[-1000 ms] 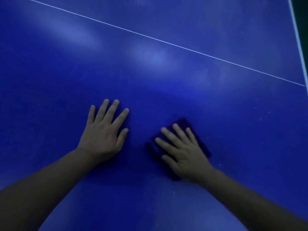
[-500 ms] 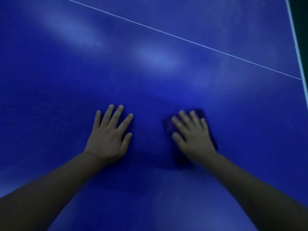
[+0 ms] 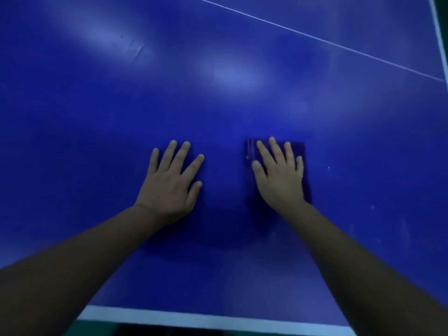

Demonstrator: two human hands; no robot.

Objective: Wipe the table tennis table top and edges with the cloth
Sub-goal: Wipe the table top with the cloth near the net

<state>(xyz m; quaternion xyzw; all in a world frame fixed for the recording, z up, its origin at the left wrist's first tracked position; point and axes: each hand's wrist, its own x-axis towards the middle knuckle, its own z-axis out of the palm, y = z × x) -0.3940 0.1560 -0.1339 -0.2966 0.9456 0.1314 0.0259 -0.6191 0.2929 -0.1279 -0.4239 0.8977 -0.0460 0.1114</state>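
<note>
Head view: my right hand (image 3: pixel 281 175) presses flat, fingers straight, on the folded cloth (image 3: pixel 306 170) at 3 o'clock of my left hand (image 3: pixel 173 180), spread flat on the bench (image 3: pixel 97 117). Risk: uneven pressure could let the cloth bunch or slip, leaving streaks.

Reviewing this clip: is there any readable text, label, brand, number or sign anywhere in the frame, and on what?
None. No word, number, logo or sign shows anywhere.
The table top bears only plain white lines.
The cloth under the right hand is plain dark blue, no tag visible.
The left hand lies flat on bare blue surface.
</note>
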